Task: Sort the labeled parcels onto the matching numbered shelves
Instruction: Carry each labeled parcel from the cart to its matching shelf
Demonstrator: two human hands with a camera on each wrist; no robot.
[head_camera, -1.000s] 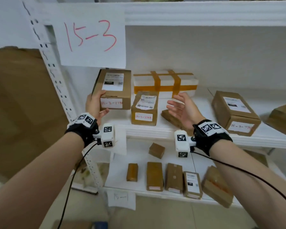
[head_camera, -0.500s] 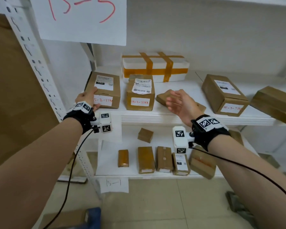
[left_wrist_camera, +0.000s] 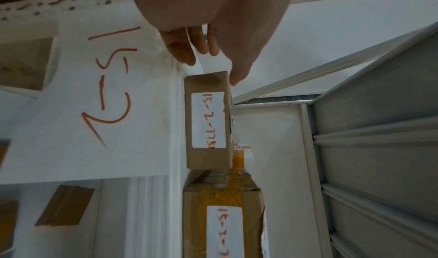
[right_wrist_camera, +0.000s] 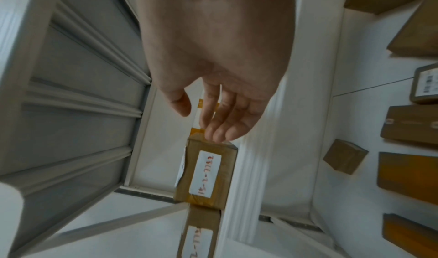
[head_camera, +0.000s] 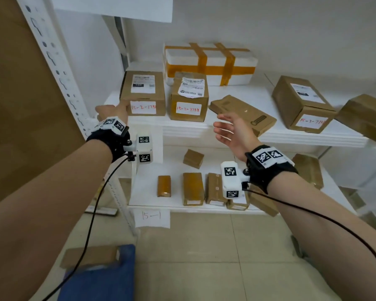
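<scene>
A brown parcel (head_camera: 142, 92) with a red hand-written 15-2 label stands on the middle shelf (head_camera: 204, 129), at its left end. My left hand (head_camera: 115, 109) is at the parcel's lower left corner. In the left wrist view the left hand (left_wrist_camera: 211, 65) has loosely bent fingers, and only the thumb tip meets the corner of the parcel (left_wrist_camera: 208, 119). A sheet marked 15-2 (left_wrist_camera: 109, 93) hangs on that shelf's front. My right hand (head_camera: 228, 129) hovers open and empty before the shelf edge, near a second labeled parcel (head_camera: 189, 96).
A white foam box (head_camera: 208, 61) with orange tape stands behind. A flat brown box (head_camera: 241, 114) and two more parcels (head_camera: 302, 103) lie to the right. Several small parcels (head_camera: 193, 187) lie on the lower shelf marked 15-1 (head_camera: 151, 216). A cardboard box (head_camera: 89, 255) lies on the floor.
The left parcel came down from the raised left hand and now stands on the middle shelf. The left hand loosened to its corner. The right hand drew back. The view tilted down.
</scene>
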